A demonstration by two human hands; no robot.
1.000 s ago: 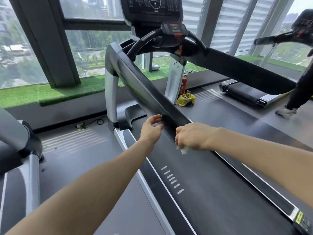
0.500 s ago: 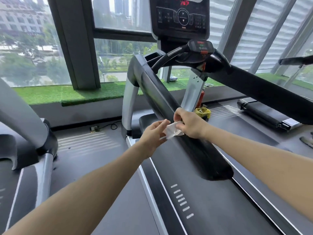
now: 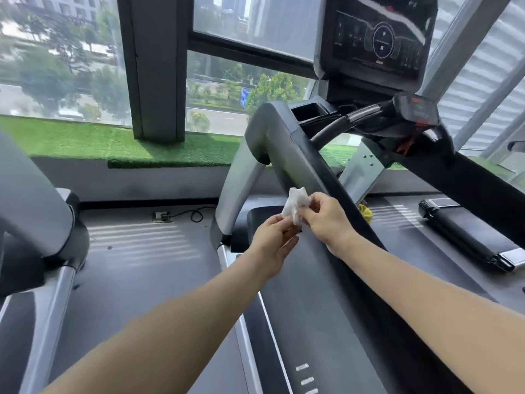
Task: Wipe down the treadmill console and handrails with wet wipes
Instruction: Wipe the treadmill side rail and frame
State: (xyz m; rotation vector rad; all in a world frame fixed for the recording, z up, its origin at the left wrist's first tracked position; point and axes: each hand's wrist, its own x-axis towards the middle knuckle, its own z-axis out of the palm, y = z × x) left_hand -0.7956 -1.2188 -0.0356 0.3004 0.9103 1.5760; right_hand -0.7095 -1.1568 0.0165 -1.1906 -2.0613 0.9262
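My two forearms reach out over the treadmill belt [image 3: 326,322], and between them I hold the wet wipe [image 3: 295,204] up in the air, just in front of the left handrail [image 3: 309,172] and not touching it. My left hand [image 3: 272,243] pinches its lower edge, fingers curled under it; my right hand [image 3: 324,220] pinches its right side between thumb and fingertips. The wipe is crumpled, soft and limp, next to weightless, and probably damp and a little slick, so I judge it handles best taken by two edges and pulled flat, then folded into a pad under the palm. It could tear if tugged hard.

Beyond my hands the handrail rises to a rounded grey corner. Further up sit the dark curved grip bars [image 3: 341,123], a small control pod [image 3: 417,109] with red marks, and the console screen [image 3: 377,41] above. The right handrail [image 3: 477,183] runs down the other side. Nothing blocks the left rail; the grip bars crowd the way to the console. A neighbouring machine [image 3: 37,209] stands to the left, a window [image 3: 71,52] behind.
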